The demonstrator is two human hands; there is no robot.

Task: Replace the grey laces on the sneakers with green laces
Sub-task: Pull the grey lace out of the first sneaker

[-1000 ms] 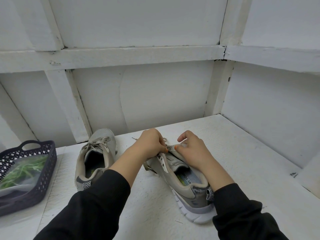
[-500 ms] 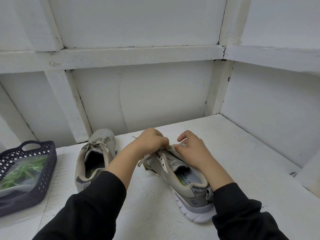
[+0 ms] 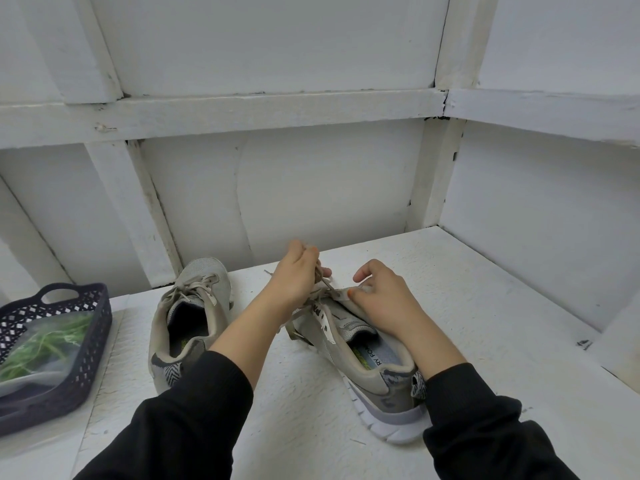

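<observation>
At centre, the grey lace (image 3: 325,282) is pinched in the left hand (image 3: 294,278) above the sneaker (image 3: 369,377), which is gripped by the right hand (image 3: 381,299).

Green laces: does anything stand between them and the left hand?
Yes. The green laces lie inside a clear bag in the dark basket. The other sneaker stands between that basket and the left hand, which pinches a grey lace.

right sneaker (image 3: 367,372): tilted, grey lace (image 3: 323,285) taut | left sneaker (image 3: 188,327): upright, laced | green laces (image 3: 45,344): bagged
</observation>
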